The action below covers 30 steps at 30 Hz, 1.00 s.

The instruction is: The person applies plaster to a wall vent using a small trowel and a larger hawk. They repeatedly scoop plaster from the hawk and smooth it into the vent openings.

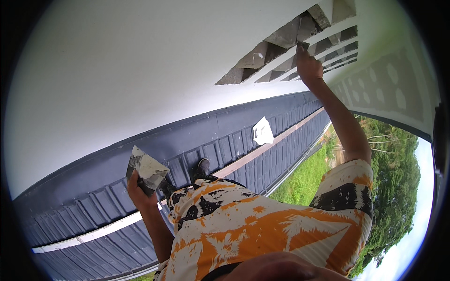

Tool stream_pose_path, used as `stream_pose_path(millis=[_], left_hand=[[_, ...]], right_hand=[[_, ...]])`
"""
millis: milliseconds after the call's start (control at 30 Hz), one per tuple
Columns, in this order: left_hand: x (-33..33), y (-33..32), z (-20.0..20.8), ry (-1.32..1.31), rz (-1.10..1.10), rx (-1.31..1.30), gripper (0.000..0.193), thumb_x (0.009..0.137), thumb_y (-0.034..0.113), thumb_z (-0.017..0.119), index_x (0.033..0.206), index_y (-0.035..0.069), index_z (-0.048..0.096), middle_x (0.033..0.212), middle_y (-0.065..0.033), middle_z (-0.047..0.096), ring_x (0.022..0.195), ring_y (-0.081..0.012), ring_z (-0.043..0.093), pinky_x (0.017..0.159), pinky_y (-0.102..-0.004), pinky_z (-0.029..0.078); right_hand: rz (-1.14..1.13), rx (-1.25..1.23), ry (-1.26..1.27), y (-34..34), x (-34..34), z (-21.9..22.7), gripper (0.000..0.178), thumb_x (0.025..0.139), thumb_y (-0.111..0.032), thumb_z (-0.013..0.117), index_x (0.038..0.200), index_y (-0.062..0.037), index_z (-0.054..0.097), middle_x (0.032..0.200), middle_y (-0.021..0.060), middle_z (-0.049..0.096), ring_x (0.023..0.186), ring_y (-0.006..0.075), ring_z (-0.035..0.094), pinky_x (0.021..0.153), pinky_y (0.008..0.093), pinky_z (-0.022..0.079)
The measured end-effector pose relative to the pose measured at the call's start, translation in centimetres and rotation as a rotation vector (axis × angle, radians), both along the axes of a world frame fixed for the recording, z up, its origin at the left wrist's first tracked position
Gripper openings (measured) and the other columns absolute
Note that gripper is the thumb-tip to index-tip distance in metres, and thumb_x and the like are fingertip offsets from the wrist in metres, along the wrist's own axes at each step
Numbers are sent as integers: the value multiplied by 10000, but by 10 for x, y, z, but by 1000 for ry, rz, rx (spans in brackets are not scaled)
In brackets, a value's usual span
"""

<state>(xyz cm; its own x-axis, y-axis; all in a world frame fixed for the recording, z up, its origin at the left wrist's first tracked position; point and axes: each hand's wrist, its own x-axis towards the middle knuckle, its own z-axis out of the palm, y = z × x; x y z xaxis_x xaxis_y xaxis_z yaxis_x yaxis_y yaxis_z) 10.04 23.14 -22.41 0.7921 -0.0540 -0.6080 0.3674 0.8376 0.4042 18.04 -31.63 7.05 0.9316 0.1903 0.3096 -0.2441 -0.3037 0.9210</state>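
Observation:
Raised at the upper right, my right hand [309, 66] is closed around a small putty knife [304, 46]. Its tip is up at the ventilation blocks [287, 35] in the white wall; whether the blade touches them I cannot tell. The blocks have rough grey slanted faces and dark gaps. Lower down on the left, my left hand [139, 192] grips a flat square putty board [149, 167] by its edge, tilted, with whitish-grey smears on its face. My fingers partly hide the board's lower edge.
Under me is a dark tiled roof [105, 206] crossed by a long wooden batten [236, 164]. A crumpled white bag [263, 131] lies on the tiles beyond my shoe [202, 166]. The white wall [108, 70] rises along the left. Past the roof edge are grass [300, 173] and trees [391, 187].

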Motion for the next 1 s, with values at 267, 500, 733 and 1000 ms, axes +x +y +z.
stream_pose_path(millis=[267,500,733,1000], left_hand=[[0,-2,-1,-24,-27,14,263,923,134,566,1140,-14,563,1064,-123,656,941,-248,679,814,-387,561],[-3,-5,5,31,4,20,250,926,132,565,1131,-12,562,1061,-125,656,945,-248,676,816,-383,556],[-9,-1,-2,5,2,17,256,930,133,552,1139,-14,572,1065,-125,658,954,-251,675,822,-386,555],[-4,-4,2,36,9,26,266,924,132,557,1147,-13,578,1070,-119,659,961,-248,673,828,-385,555]], right_hand=[[4,24,-70,21,31,31,92,864,-155,579,894,-90,637,681,33,627,561,183,687,444,308,544],[-23,54,24,20,22,-1,97,850,-155,583,849,-80,645,671,51,626,555,197,687,433,328,541],[59,-34,-17,-12,13,-3,267,891,-168,564,1125,-62,636,699,17,599,532,144,659,406,298,524],[246,140,-219,-4,0,19,396,855,-174,599,1249,-132,587,791,11,612,572,170,662,429,318,543]])
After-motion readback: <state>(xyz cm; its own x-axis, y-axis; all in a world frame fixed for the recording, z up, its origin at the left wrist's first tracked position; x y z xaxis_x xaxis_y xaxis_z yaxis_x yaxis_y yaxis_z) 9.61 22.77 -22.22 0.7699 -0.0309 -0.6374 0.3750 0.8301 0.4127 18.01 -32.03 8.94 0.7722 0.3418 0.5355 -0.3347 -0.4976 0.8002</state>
